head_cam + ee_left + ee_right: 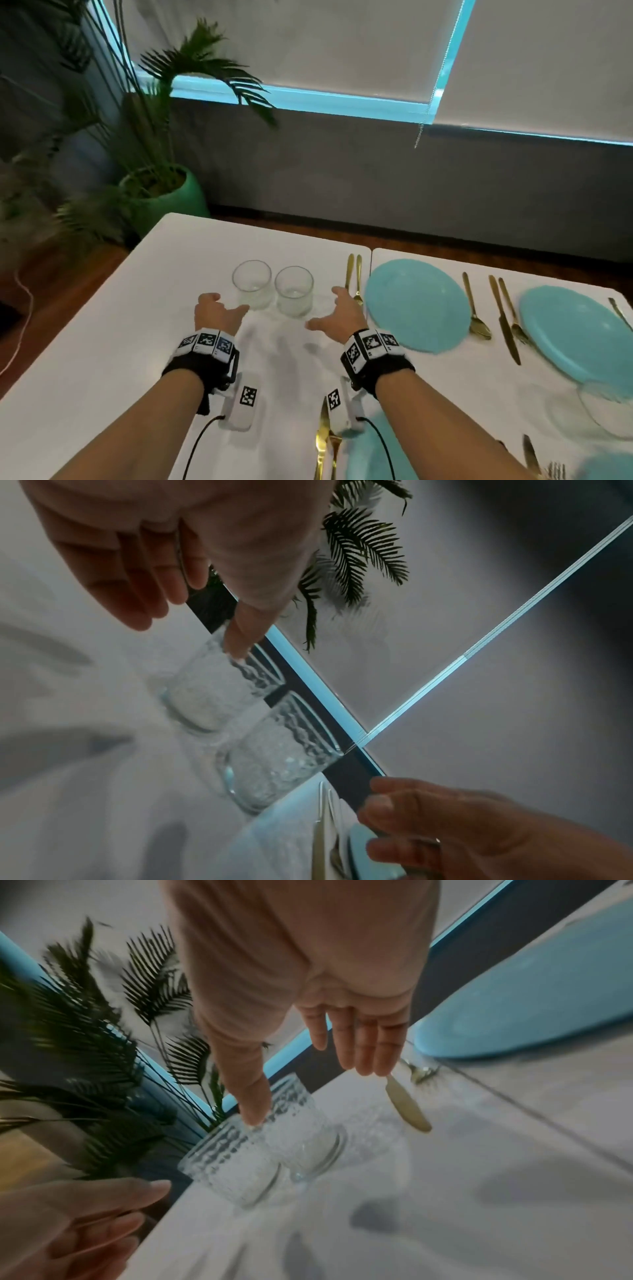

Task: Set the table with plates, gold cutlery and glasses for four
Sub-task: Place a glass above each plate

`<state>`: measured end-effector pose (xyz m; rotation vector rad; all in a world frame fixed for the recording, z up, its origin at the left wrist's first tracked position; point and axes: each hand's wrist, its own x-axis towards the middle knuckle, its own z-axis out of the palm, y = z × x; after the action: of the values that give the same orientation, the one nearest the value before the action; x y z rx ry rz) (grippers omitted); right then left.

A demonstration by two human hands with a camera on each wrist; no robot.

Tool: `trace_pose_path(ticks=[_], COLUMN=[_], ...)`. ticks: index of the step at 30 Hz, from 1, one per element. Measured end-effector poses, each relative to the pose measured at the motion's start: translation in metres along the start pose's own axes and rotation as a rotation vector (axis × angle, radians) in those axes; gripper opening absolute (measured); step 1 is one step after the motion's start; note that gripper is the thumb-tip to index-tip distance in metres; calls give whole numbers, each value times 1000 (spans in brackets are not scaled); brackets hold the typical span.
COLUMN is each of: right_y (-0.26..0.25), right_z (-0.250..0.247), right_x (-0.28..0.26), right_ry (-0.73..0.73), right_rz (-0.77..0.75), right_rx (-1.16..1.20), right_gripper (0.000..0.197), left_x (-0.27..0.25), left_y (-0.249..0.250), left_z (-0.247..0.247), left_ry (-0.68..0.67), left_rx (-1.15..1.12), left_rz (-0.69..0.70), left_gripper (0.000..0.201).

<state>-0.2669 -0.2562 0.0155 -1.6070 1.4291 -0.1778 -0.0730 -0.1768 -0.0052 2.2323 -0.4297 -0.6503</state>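
Glasses point(274, 289) between spread, empty hands point(219, 313)

Worktop point(137, 342) was plain white. Two glasses point(252, 284) point(294, 290) were clear, with a pebbled, rippled texture on the walls. Plates point(416, 305) point(579, 339) were solid light turquoise, no pattern. Cutlery was gold: spoon point(474, 308), knife point(503, 318), near knife point(321, 442). Wrist bands point(205, 342) point(371, 346) were black with white tiles carrying black square-code patterns. Plant pot point(171, 202) was green, fronds dark green. Blinds point(308, 44) were pale grey, edged by a cyan glow. Wall below was dark grey, floor reddish brown.
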Motion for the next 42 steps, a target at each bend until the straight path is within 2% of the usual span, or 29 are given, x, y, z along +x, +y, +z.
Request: trace_pose_path(ticks=[4,9,13,21,23,26,32,36,42], right_y=[-9,-12,-6,-3,-1,0,15,47,121], right_z=[38,62,72,74,71,61,10,-35,-94], right_x=[33,59,71,74,70,58,17,-20,-63], right_ry=[59,134,148,161,166,168,162,210,341], right_rz=[15,-40,-51,-55,-61,-75,-79,-26,101], right_rx=[22,20,19,32,54,79,173,221,239], right_gripper=[107,93,98,85,82,79,73,71,72], left_x=[26,52,64,70,71,69,44,6,-61], left_y=[-19,-29,-29,-23,-22,-23,-18,3,26], left_z=[-2,6,18,41,44,45,46,50,68], left_ry=[-78,-199,-255,-220,-203,-197,-198,-247,-341], left_rx=[41,65,77,50,51,42,6,7,25], left_rz=[21,52,84,128,137,151,179,246,332], left_gripper=[80,97,106,104,97,84,72,71,73])
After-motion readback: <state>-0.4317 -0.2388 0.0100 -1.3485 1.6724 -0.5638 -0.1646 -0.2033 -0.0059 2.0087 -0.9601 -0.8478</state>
